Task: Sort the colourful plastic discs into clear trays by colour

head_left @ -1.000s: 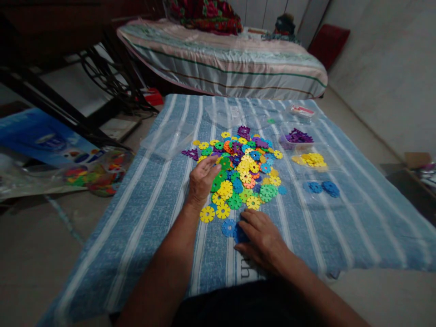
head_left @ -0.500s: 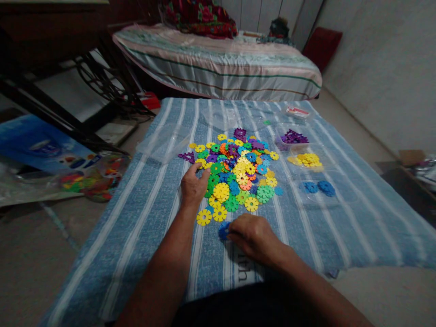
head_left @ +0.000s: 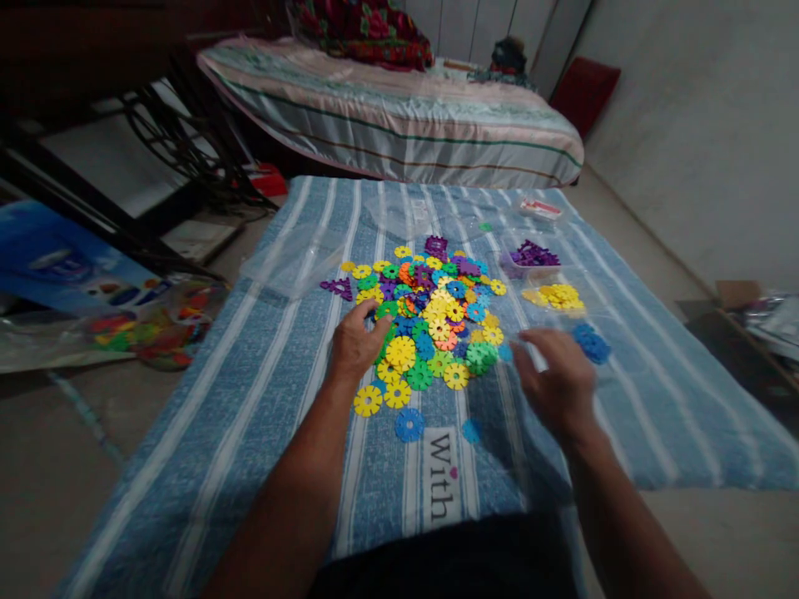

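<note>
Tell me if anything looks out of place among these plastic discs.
One green disc lies alone on the striped cloth, well beyond the mixed pile. Two blue discs also sit apart near the printed word.

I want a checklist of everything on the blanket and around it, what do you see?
Surface: blue striped blanket spread on the floor, with the word "With" printed near its front edge.
Job's things: mixed pile of coloured discs; sorted groups of purple discs, yellow discs and blue discs; two loose blue discs in front.
Clutter: clear plastic bag; bag of coloured pieces on the floor.
Grips: left hand rests at the pile's edge; right hand is in the air near the blue discs, blurred.
Cables: nothing seen.
Surroundings: bed behind, wall on the right.
</note>
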`<state>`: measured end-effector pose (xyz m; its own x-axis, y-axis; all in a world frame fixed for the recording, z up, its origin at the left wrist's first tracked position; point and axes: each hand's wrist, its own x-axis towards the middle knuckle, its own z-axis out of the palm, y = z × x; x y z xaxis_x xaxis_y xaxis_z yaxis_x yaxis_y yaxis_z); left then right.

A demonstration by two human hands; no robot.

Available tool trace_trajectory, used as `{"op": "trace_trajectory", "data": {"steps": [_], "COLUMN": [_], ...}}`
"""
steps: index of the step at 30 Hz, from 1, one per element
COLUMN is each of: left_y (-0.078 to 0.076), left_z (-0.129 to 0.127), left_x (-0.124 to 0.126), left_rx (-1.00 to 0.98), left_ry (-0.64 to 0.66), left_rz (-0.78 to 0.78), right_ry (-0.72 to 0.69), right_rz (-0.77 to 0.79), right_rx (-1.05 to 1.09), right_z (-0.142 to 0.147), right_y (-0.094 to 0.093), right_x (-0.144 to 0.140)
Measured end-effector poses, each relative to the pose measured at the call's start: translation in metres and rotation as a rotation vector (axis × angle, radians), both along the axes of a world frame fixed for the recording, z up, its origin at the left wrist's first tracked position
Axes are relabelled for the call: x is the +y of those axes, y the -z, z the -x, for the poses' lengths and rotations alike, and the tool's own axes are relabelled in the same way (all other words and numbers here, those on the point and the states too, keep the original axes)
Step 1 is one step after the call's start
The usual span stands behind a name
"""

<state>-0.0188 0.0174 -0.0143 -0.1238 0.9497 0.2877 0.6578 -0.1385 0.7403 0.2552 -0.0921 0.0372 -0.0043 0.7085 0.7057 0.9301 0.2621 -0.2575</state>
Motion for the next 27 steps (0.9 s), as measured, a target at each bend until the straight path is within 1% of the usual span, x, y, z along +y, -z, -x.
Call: {"op": "trace_trajectory", "data": {"steps": [2, 3, 4, 6, 8, 12, 15, 17, 19, 21, 22, 24, 25, 27], "left_y": [0.0, 0.001, 0.001, 0.001, 0.0, -0.001, -0.002, -0.002, -0.002, -0.003, -0.004, -0.006, -0.006, -0.007], "left_z": [0.0, 0.0, 0.0, 0.001, 0.001, 0.003, 0.004, 0.004, 0.004, 0.005, 0.005, 0.006, 0.007, 0.008], "left_x": [0.0, -0.001, -0.001, -0.001, -0.001, 0.001, 0.001, 0.001, 0.001, 0.0, 0.0, 0.0, 0.001, 0.001], "left_rx": [-0.021, -0.034, -0.045, -0.06, -0.071, -0.115, -0.143, -0.157, -0.175, -0.203, -0.219, -0.256, -0.271, -0.291], "left_ry": [0.03, 0.043, 0.052, 0.056, 0.05, 0.032, 0.012, 0.004, 0.001, -0.012, -0.021, -0.047, -0.06, -0.087], "left_rz": [-0.005, -0.007, -0.009, -0.01, -0.006, 0.009, 0.013, 0.017, 0.021, 0.029, 0.037, 0.049, 0.051, 0.042], "right_ry": [-0.215, -0.297, -0.347, -0.389, -0.381, -0.381, -0.423, -0.464, -0.515, -0.524, -0.503, -0.407, -0.33, -0.124], "right_rz": [0.12, 0.183, 0.234, 0.315, 0.371, 0.43, 0.456, 0.445, 0.392, 0.305, 0.258, 0.16, 0.116, 0.015], "right_rx": [-0.007, -0.024, -0.043, -0.091, -0.128, -0.145, -0.084, -0.009, 0.073, 0.132, 0.143, 0.133, 0.112, 0.062], "right_z": [0.033, 0.05, 0.065, 0.09, 0.105, 0.116, 0.114, 0.11, 0.104, 0.093, 0.084, 0.06, 0.045, 0.011], "right_y": [0.011, 0.017, 0.022, 0.03, 0.035, 0.039, 0.039, 0.04, 0.039, 0.037, 0.035, 0.028, 0.024, 0.015], "right_x": [-0.01, -0.015, -0.02, -0.027, -0.031, -0.032, -0.033, -0.035, -0.034, -0.03, -0.026, -0.015, -0.009, 0.003]}}
